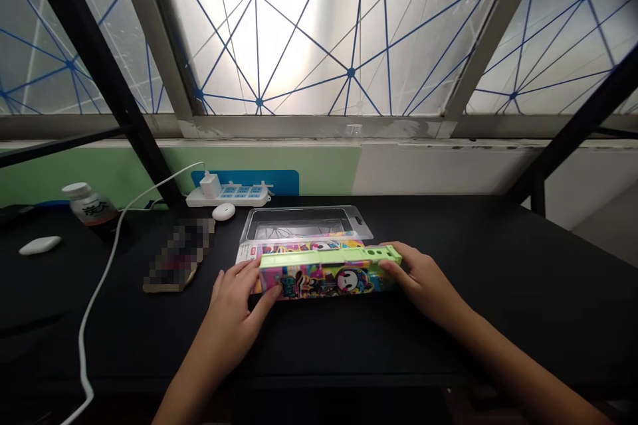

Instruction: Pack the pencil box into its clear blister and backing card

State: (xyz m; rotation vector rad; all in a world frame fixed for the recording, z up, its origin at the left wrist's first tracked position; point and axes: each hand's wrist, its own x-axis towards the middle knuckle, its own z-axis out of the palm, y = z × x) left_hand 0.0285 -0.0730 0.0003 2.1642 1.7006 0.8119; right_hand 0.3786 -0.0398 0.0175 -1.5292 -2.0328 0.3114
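Note:
A long colourful pencil box (329,272) with a light green edge stands on its side on the black table (498,279). My left hand (236,309) grips its left end, fingers curled round it. My right hand (423,279) holds its right end the same way. Just behind the box lies a printed card insert (299,247), and behind that a clear plastic blister tray (304,222).
A blurred flat object (177,259) lies left of the box. Further left are a white cable (100,285), a bottle (92,209), two small white cases (40,245) (223,211), and a power strip (229,194) with a plugged charger by the wall.

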